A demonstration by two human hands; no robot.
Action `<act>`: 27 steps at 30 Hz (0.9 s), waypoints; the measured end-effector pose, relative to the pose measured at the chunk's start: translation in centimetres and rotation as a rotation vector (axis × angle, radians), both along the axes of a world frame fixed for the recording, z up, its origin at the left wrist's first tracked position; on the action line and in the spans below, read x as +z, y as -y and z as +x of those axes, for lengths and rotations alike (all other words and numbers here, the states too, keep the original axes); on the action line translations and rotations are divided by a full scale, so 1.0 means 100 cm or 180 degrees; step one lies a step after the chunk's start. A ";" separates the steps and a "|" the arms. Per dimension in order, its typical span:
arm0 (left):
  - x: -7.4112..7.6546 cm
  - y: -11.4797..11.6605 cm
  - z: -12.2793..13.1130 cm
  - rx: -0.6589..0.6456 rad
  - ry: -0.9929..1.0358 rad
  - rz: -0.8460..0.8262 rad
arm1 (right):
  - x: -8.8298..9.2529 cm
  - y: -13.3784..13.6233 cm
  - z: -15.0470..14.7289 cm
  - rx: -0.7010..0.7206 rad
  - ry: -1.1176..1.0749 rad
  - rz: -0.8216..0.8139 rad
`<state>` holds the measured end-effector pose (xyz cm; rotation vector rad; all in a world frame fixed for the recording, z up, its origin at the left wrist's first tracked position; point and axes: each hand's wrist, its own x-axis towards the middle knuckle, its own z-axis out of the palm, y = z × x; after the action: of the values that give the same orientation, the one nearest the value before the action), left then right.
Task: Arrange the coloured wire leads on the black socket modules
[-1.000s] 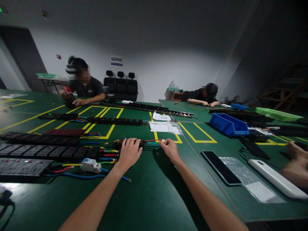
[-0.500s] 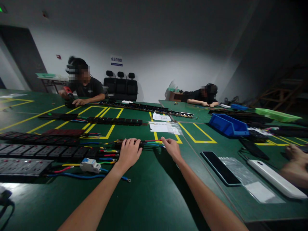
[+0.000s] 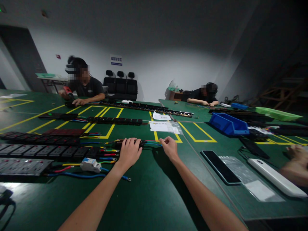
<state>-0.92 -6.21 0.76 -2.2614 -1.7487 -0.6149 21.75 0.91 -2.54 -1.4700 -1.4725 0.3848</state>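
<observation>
My left hand is curled over a small dark part on the green table, its fingers hiding most of it. Coloured wires, among them red, green and blue, run out from that part to the right. At their far end my right hand pinches the wires between thumb and fingers; the tips are covered. Left of my left hand lie rows of black and grey power strips with ring-ended leads. A white circuit breaker sits on wires in front of them.
A phone, a clear plastic bag and a white power bank lie to the right. Behind stand a blue bin and paper labels. Two co-workers sit across the table, one with a red drill; another person's hand is at right.
My right hand has shifted slightly left along the wires, its fingers now closed over the ends. My left hand stays in place.
</observation>
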 end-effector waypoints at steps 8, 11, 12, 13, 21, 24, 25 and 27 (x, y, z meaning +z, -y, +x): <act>-0.001 0.000 -0.001 -0.0019 -0.0027 0.0056 | -0.001 -0.001 0.003 0.0015 -0.0100 -0.0138; -0.002 -0.001 -0.001 -0.0033 -0.0003 0.0048 | 0.001 0.000 0.006 0.0039 -0.0132 -0.0159; -0.002 -0.001 -0.002 -0.0037 0.0008 0.0045 | 0.001 0.000 0.008 0.0058 -0.0109 -0.0199; -0.002 -0.001 -0.002 -0.0043 0.0018 0.0044 | 0.002 0.001 0.010 0.0083 -0.0052 -0.0270; -0.003 -0.001 -0.002 -0.0049 -0.0002 0.0045 | 0.007 0.004 0.022 0.0227 0.0473 -0.0741; -0.004 -0.002 -0.003 -0.0058 0.0005 0.0071 | 0.005 0.004 0.019 0.0229 0.0311 -0.0679; -0.005 -0.002 -0.003 -0.0058 0.0011 0.0076 | 0.005 0.004 0.018 0.0245 0.0226 -0.0641; -0.005 -0.002 -0.003 -0.0051 0.0021 0.0080 | 0.003 0.005 0.014 0.0263 0.0092 -0.0558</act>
<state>-1.21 -5.99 0.23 -2.2613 -1.7176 -0.6446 23.13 0.38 -2.19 -1.5607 -1.5582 0.5570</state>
